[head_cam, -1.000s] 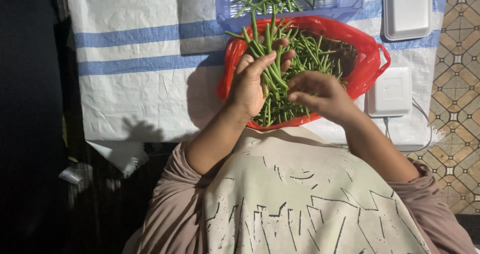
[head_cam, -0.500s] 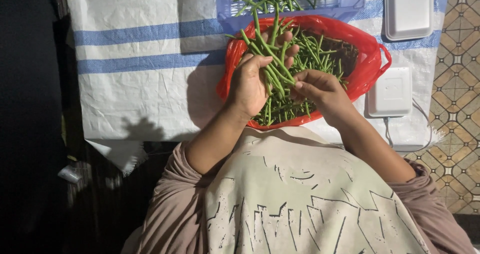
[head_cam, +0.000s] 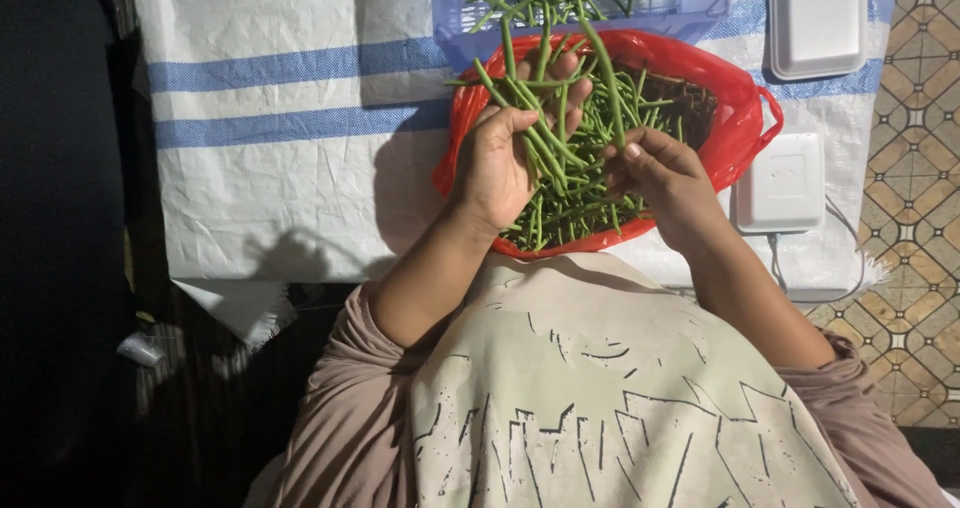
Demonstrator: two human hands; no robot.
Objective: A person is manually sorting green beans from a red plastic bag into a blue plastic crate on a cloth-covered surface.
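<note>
Left hand (head_cam: 500,163) now lifts its gripped beans (head_cam: 545,138) higher; right hand (head_cam: 655,173) pinches one bean (head_cam: 603,68) upright over the bag (head_cam: 740,118).

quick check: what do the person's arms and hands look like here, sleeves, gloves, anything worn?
Both hands are bare: left hand, right hand, with no gloves, rings or watch visible. Forearms are bare too. Loose mauve-brown sleeves are pushed up to about the elbows, under a beige top with a dark line print.

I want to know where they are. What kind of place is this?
Probably a home floor used for kitchen work. A woven mat lies over patterned floor tiles, and the left hand holds green beans above a red-lined basket.
</note>
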